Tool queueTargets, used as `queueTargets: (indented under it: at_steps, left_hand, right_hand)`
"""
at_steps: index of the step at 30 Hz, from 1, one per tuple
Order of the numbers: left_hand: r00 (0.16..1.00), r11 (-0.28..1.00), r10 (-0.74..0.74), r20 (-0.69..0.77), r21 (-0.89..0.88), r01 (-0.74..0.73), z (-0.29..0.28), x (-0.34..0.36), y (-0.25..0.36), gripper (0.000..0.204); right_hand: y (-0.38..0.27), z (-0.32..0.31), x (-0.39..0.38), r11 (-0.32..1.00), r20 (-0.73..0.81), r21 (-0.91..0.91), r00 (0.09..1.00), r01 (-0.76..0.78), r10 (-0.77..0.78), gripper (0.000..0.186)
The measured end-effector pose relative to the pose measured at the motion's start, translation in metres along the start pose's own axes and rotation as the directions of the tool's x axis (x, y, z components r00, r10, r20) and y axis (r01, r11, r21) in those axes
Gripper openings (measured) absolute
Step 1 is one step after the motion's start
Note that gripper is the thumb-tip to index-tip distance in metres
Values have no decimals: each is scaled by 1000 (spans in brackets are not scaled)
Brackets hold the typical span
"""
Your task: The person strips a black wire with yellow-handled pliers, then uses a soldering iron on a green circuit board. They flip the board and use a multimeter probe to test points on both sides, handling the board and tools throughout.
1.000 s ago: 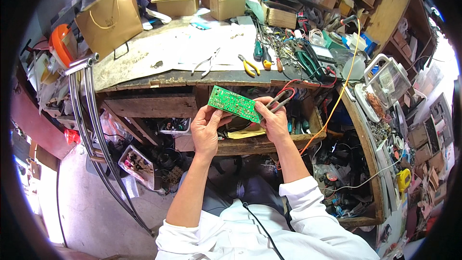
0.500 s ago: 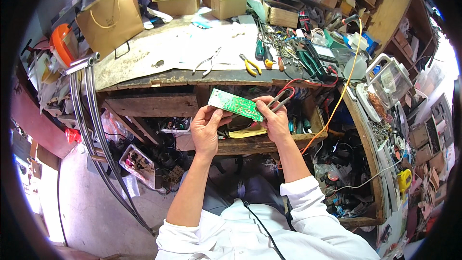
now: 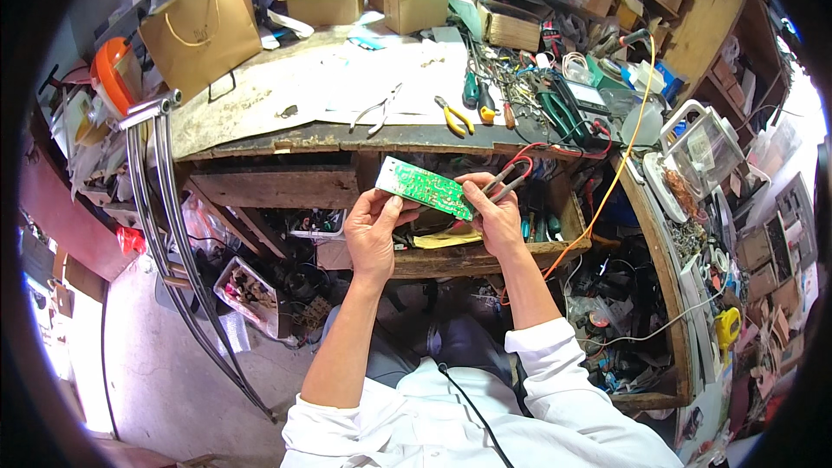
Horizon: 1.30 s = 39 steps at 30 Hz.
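A green circuit board (image 3: 426, 188) with a white left end is held level with the drawer, its soldered, traced face toward me. My left hand (image 3: 370, 232) pinches the board's left part, thumb on the near edge and fingers beneath. At the other end my right hand (image 3: 497, 220) grips the board between thumb and fingers. Two dark test probes (image 3: 517, 180) with red and black leads also sit in the right hand, pointing away from the board. Beyond the hands, long-nose pliers (image 3: 378, 110) and yellow-handled pliers (image 3: 454, 116) lie on the bench.
Below the board is a pulled-out wooden drawer (image 3: 485, 257) holding tools. Screwdrivers (image 3: 470, 89) and a multimeter (image 3: 584, 96) lie on the bench's right side. An orange cable (image 3: 622, 169) hangs down at the right. Bent metal tubes (image 3: 165, 182) lean at the left.
The board has tilted slightly, its left end a little higher. Both hands keep the same hold, and the view has shifted a touch.
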<state>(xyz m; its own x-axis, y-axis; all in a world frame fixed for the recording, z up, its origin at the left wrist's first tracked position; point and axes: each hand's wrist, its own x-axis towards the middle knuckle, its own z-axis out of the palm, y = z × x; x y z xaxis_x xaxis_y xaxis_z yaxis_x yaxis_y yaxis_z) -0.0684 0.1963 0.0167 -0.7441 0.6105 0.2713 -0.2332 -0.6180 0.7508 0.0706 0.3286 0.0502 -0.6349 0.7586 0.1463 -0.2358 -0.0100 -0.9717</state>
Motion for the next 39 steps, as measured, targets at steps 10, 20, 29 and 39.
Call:
queueTargets:
  at_steps: [10,20,29,39]
  left_hand:
    - [995,999,21,-95,-36,-25,1,2,1,14]
    - [984,998,60,-168,5,-60,6,1,1,13]
    - [986,996,88,-140,11,-87,3,0,-4,14]
    - [981,996,85,-175,15,-84,4,1,-4,12]
  right_hand:
    - [0,-3,2,997,188,-41,980,-60,66,42]
    - [-6,2,0,981,188,-152,970,-124,152,40]
    - [1,-2,3,984,226,-68,958,-167,178,36]
    - [1,-1,3,979,212,-88,957,-183,198,31]
